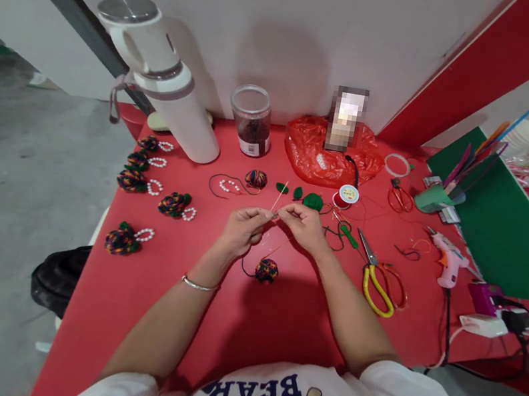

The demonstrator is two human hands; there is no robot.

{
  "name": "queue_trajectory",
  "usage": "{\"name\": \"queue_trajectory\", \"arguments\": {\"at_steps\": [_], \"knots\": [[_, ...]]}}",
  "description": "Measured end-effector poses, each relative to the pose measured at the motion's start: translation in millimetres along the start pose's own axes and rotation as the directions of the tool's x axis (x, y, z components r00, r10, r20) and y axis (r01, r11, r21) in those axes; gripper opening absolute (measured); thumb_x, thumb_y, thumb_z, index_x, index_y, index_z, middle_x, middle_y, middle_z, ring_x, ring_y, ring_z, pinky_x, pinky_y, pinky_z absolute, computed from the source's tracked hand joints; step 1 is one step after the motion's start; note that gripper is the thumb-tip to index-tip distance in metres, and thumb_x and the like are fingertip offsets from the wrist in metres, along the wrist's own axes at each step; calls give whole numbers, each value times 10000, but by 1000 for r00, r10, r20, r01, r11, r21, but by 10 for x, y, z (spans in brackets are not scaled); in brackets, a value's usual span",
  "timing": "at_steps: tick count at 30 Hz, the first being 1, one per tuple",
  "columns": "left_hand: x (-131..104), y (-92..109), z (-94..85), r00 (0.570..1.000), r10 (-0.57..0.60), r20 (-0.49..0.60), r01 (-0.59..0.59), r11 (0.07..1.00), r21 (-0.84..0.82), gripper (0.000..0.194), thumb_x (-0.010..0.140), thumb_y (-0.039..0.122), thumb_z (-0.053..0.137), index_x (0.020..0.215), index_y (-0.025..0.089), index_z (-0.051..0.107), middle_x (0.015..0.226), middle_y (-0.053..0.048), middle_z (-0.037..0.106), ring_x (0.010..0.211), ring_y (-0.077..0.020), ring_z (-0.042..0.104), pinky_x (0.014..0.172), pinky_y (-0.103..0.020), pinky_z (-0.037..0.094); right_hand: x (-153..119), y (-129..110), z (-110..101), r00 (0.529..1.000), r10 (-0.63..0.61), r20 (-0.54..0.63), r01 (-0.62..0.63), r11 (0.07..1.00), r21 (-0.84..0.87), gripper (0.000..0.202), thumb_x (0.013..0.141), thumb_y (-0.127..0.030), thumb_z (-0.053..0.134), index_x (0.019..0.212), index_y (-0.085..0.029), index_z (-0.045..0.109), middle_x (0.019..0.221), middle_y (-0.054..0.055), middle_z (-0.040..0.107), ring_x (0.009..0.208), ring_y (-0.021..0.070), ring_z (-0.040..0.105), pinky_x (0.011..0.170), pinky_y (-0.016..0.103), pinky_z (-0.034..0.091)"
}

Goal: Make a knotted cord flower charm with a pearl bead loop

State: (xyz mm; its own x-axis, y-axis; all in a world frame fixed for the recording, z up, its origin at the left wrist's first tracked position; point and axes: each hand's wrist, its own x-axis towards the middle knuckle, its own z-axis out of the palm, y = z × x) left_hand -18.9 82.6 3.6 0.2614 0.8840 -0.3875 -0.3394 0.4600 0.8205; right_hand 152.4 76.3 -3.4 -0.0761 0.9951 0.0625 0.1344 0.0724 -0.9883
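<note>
My left hand (243, 228) and my right hand (306, 227) meet above the middle of the red table, fingertips almost touching. From the left fingertips a thin pale needle-like rod (280, 195) points up and away. The right thumb and forefinger are pinched beside its lower end; whatever they grip is too small to make out. Nearer my body lies a multicoloured yarn ball (266, 271) with a dark loose tail. Beyond the hands are another yarn ball (256, 178), green leaf pieces (298, 193), a green yarn ball (313, 201) and a short string of white beads (229, 185).
Several yarn flowers with bead loops (121, 239) line the left side. Yellow-handled scissors (373, 280), a green-handled hook (349, 236) and a pink glue gun (451, 259) lie right. Behind stand a white bottle (182, 110), a jar (251, 121) and a red bag (302, 154).
</note>
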Motion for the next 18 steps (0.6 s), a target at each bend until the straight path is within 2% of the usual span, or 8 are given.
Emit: {"name": "queue_trajectory", "arguments": {"at_steps": [3, 6, 9, 12, 18], "knots": [[-1, 20, 1, 1000, -5, -18, 4, 999, -42, 405, 535, 409, 934, 717, 124, 709, 423, 102, 351, 377, -20, 223, 363, -161, 143, 8, 6, -12, 999, 11, -53, -9, 999, 41, 268, 901, -409, 633, 920, -181, 770, 918, 53, 772, 874, 176, 687, 843, 312, 518], [-5, 29, 8, 1000, -4, -18, 3, 999, -38, 390, 552, 400, 921, 716, 123, 701, 424, 106, 342, 375, -20, 226, 364, -160, 145, 5, 7, -2, 998, 52, -27, -50, 996, 80, 296, 854, -426, 698, 1005, -185, 781, 947, 53, 775, 864, 178, 693, 813, 312, 533], [-11, 18, 25, 1000, -5, -3, 5, 1000, -11, 385, 571, 407, 907, 714, 118, 695, 418, 113, 320, 372, -18, 211, 364, -164, 147, -6, 0, 31, 999, 40, 4, -40, 998, 58, 259, 813, -395, 740, 941, -175, 789, 876, 50, 771, 797, 174, 688, 755, 298, 539], [-15, 4, 45, 1000, 8, -17, -8, 1000, -14, 357, 583, 387, 889, 708, 124, 683, 413, 110, 327, 372, -21, 221, 366, -165, 148, -10, 0, 58, 1000, -14, -26, 14, 1000, 8, 215, 847, -371, 688, 836, -170, 765, 808, 47, 755, 762, 169, 679, 746, 291, 530], [-8, 24, 42, 1000, 5, -21, -7, 997, -74, 296, 591, 317, 844, 696, 151, 622, 432, 85, 413, 366, -23, 252, 367, -150, 134, 2, 42, 72, 997, -30, -75, 28, 999, -29, 223, 844, -389, 664, 827, -175, 724, 769, 27, 723, 714, 155, 644, 700, 277, 507]]}}
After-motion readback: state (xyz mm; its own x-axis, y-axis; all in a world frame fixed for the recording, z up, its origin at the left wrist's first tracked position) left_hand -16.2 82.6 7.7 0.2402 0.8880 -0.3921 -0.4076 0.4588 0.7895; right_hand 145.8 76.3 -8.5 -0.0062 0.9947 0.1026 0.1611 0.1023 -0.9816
